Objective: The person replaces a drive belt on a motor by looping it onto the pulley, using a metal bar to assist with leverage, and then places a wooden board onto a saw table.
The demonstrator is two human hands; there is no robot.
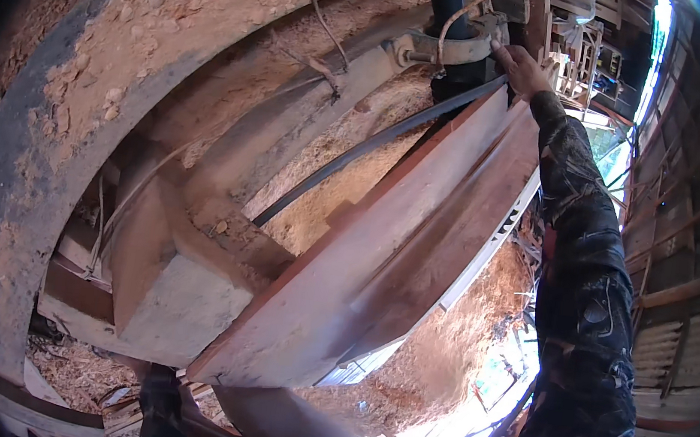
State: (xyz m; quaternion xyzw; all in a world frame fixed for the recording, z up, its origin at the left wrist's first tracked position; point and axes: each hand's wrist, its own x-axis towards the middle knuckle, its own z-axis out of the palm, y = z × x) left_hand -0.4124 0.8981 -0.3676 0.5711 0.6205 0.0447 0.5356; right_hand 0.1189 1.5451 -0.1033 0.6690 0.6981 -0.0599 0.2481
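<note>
My right arm, in a dark patterned sleeve, reaches up the right side. My right hand (519,71) is at the far end of a thick wooden board (364,246), its fingers closed at the end of a metal clamp (464,52). That clamp encircles a black upright cylinder (448,7). A dark flat strip (376,139) slants down from the cylinder beside the board. At lower left, my left hand (129,361) shows only in part, by the near end of the board. Its fingers are hidden, and a dark sleeve (160,408) runs below it.
A curved, dust-coated metal rim (26,182) sweeps down the left. Inside it stand dusty beams (177,294) and loose cords (324,26). A pale strip with dark notches (489,250) follows the board's right edge. Sawdust (439,349) covers the ground; corrugated sheets (659,349) stand right.
</note>
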